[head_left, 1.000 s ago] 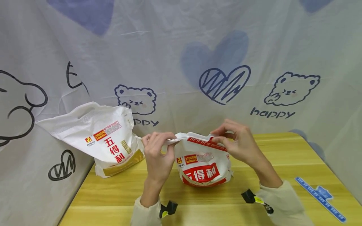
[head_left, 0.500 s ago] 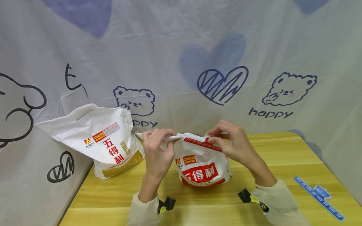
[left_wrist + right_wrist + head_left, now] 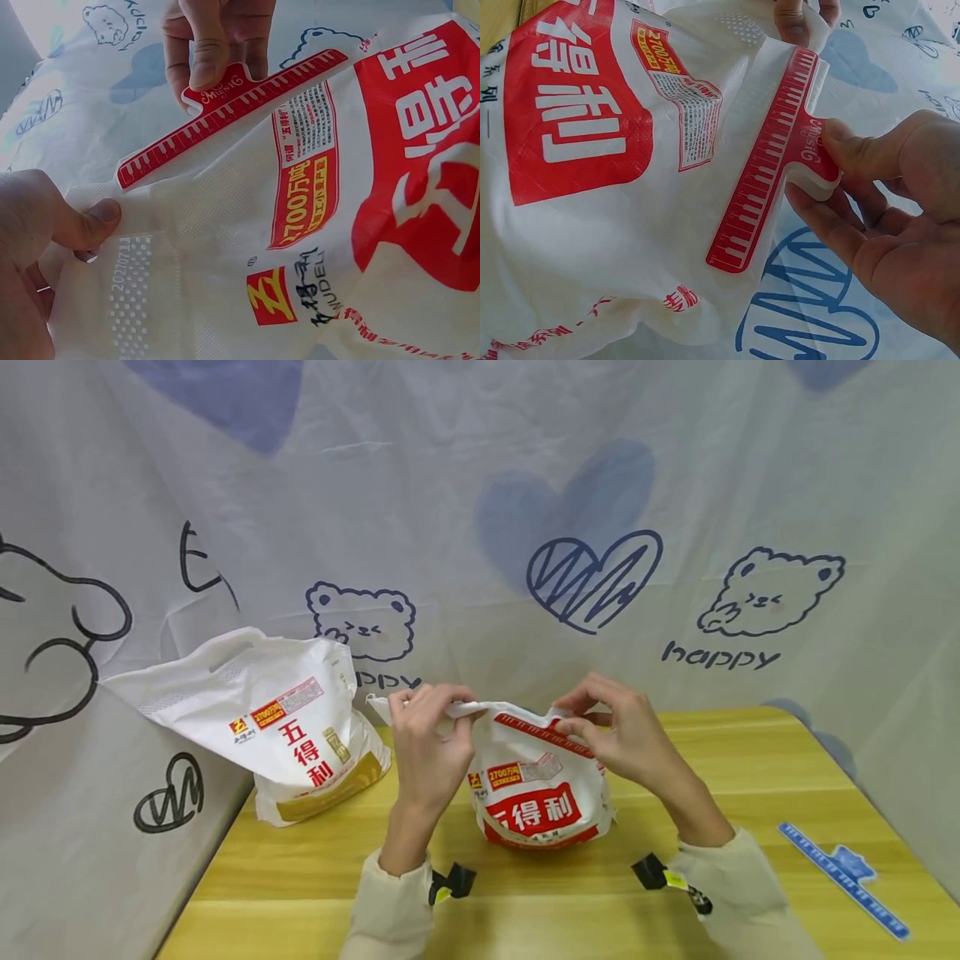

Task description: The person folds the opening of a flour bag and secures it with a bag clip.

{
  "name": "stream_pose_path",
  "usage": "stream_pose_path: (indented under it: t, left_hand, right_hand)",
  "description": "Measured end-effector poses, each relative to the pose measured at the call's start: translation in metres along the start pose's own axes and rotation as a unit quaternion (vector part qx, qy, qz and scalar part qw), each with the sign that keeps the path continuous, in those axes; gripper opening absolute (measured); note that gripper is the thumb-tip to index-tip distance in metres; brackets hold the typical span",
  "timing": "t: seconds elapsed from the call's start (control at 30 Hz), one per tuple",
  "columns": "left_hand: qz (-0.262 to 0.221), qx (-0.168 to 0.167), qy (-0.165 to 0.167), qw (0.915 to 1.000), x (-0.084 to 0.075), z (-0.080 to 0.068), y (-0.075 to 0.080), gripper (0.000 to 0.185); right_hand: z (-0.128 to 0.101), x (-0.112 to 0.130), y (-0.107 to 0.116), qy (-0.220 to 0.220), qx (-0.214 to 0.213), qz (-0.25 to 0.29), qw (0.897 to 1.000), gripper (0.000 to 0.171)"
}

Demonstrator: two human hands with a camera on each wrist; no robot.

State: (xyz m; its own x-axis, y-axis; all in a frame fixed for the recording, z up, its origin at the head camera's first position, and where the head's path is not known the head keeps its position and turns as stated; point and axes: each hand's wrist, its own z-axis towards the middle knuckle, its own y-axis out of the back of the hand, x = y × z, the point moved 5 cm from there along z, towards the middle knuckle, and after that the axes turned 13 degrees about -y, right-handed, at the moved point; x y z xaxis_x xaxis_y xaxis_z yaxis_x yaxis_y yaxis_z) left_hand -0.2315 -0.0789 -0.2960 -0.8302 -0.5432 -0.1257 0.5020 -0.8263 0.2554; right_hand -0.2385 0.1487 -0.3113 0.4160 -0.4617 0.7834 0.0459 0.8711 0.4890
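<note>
So the left hand [image 3: 431, 739] is pinching the rolled-looking top edge of a white flour bag [image 3: 536, 810], thumb on the near side with the fingers going behind. A little corner of the bag pokes out past the fingers on that hand's left. The right hand [image 3: 626, 735] isn't gripping the bag itself; it's pinching the tab of a red clip [image 3: 769, 161], with the thumb pressed on the tab's face, where it says "Music", and fingers behind. The clip has piano keys printed along it and lies along the bag's top edge, stretching from the right hand toward the left, with its far end just beside the left thumb. Can't tell from here whether the clip has fully clamped down.

The bag sits below and between the two hands on the wooden table [image 3: 555, 910], with its big red label facing the person. Off to the left of the left hand there's a second bag [image 3: 300, 735], white with a gold band at the bottom, its top flopping over further left. Out to the right of the right hand, and closer to the person, a blue clip [image 3: 846, 880] with the same sort of keys lies flat on the table. Behind both hands hangs a pale cloth [image 3: 450, 527] with hearts, bears and "happy" on it.
</note>
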Motion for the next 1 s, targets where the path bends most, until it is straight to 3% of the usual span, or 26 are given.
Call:
stream_pose_path:
  t: [0.33,0.57,0.83,1.0]
  left_hand:
    - [0.006,0.035,-0.003,0.9993,0.003,0.009,-0.005,0.012]
    - [0.001,0.059,-0.014,0.9982,0.004,0.016,-0.008,0.014]
    - [-0.002,0.083,-0.019,0.9963,0.006,0.015,-0.002,0.017]
    - [-0.003,0.079,-0.03,0.9964,0.004,0.012,0.004,0.02]
  right_hand:
    - [0.0,-0.006,0.004,-0.003,-0.019,0.008,1.0,0.022]
    - [0.0,-0.012,0.007,0.002,-0.03,0.043,0.999,0.024]
    - [-0.001,-0.011,0.004,-0.011,-0.026,0.044,0.999,0.027]
    - [-0.006,-0.011,0.006,-0.008,-0.021,0.046,0.999,0.032]
